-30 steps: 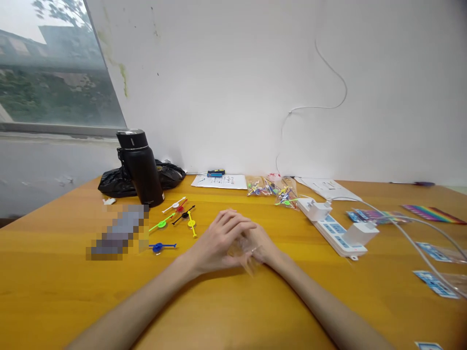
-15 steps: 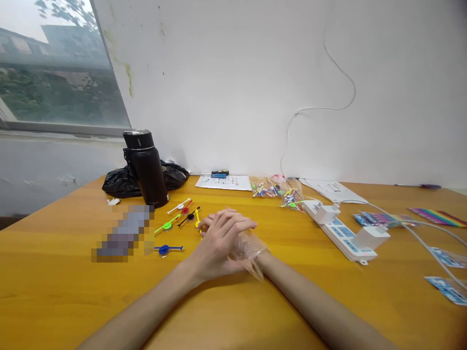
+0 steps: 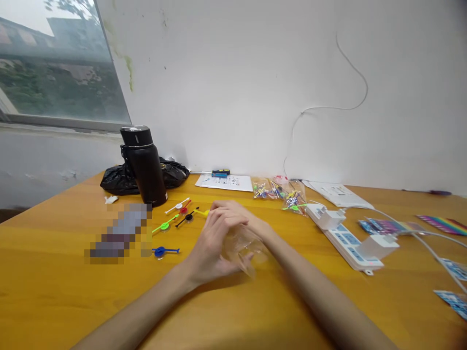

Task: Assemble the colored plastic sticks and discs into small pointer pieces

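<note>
Though partly loose, clear bag [image 3: 243, 243] in left hand's grip [image 3: 211, 247].

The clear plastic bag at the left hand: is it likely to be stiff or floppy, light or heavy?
The clear plastic bag is probably floppy, since it bunches in loose creases. It is likely light, as it looks thin and see-through.
</note>
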A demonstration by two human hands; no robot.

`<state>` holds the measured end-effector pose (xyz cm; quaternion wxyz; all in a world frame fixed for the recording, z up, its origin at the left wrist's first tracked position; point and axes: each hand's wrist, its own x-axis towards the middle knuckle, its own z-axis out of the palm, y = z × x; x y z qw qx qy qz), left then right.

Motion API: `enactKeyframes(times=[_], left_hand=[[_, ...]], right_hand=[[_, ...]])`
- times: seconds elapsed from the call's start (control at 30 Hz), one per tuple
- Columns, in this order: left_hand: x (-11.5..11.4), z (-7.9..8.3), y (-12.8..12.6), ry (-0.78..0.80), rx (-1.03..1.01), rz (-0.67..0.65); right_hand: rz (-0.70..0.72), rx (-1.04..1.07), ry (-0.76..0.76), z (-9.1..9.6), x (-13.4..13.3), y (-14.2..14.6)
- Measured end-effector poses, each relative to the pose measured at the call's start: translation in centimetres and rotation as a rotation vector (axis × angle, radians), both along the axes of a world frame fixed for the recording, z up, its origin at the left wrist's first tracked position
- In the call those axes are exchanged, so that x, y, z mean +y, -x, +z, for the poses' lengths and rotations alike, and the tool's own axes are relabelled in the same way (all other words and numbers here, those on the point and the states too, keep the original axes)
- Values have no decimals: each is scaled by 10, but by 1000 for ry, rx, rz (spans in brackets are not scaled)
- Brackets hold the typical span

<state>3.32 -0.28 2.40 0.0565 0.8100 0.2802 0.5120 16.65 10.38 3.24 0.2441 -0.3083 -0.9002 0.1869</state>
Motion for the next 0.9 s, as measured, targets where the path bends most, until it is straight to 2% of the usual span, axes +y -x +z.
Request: enactKeyframes(times=[0.07, 0.13, 0.2, 0.33, 0.43, 0.6, 0.9], left_hand=[[0, 2, 0, 63, -58, 16], [-1, 3, 0, 153, -134, 22], [-2, 4, -1, 238, -206, 21], [-1, 0, -3, 357, -306, 15], [3, -5, -3, 463, -332, -5], [8, -10, -2, 565, -305, -18], [9, -10, -3, 729, -422, -76]], right_hand=[[38, -23, 22, 19, 20, -13], [-25, 35, -54, 41, 30, -33], [-95, 89, -119, 66, 30, -56], [-216, 209, -294, 117, 4, -93], [-241, 233, -386, 141, -23, -102], [-156, 183, -409, 152, -52, -94], [-66, -20, -149, 153, -71, -71]])
